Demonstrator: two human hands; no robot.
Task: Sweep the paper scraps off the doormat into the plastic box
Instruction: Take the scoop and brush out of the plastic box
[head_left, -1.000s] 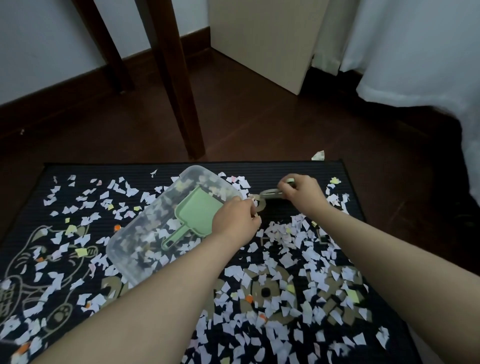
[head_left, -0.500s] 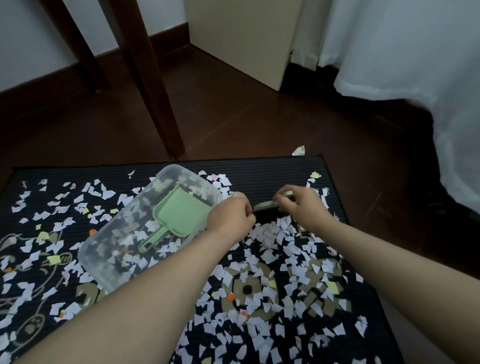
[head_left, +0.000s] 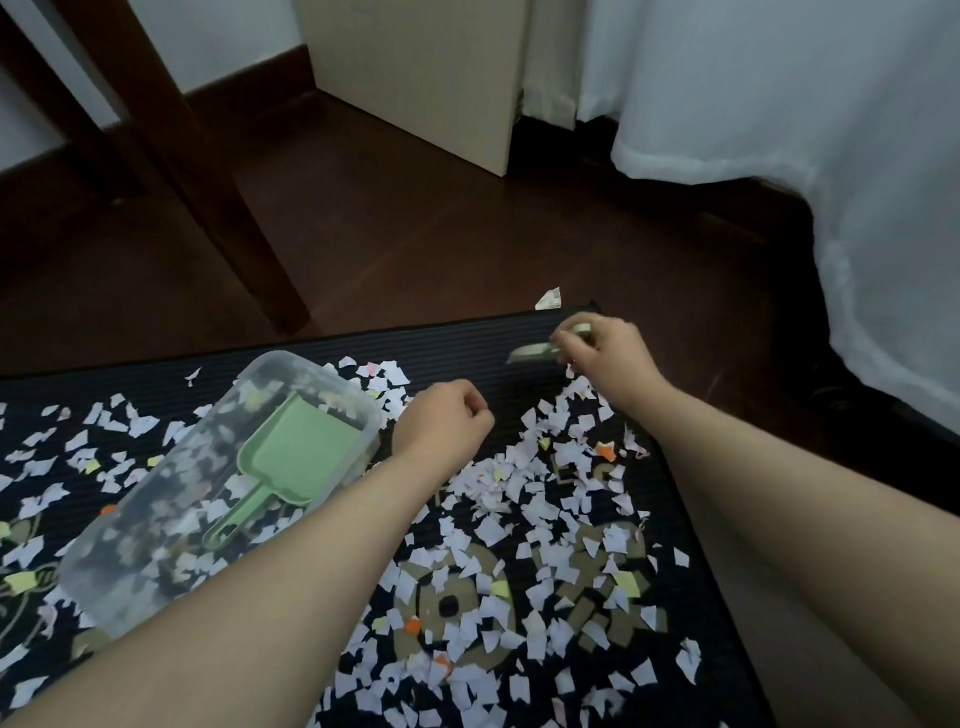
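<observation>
Hundreds of paper scraps (head_left: 519, 483) cover the doormat (head_left: 467, 343). The plastic box (head_left: 104, 597) lies on its left part, a green dustpan (head_left: 306, 452) inside. The right hand (head_left: 608, 358) pinches a blurred pale brush (head_left: 535, 352) near the far right corner. The left hand (head_left: 441, 421) sits beside the box, fingers curled on nothing. A quick stroke this near the edge may flick light scraps onto the floor, where a stray scrap (head_left: 549, 300) lies.

Ahead of you lies a dark wooden floor (head_left: 441, 249). Two dark wooden legs (head_left: 208, 182) stand on it at the far left. A beige panel (head_left: 415, 67) stands far centre, beside the brown skirting board (head_left: 244, 78). White fabric (head_left: 831, 130) hangs to the floor on your right.
</observation>
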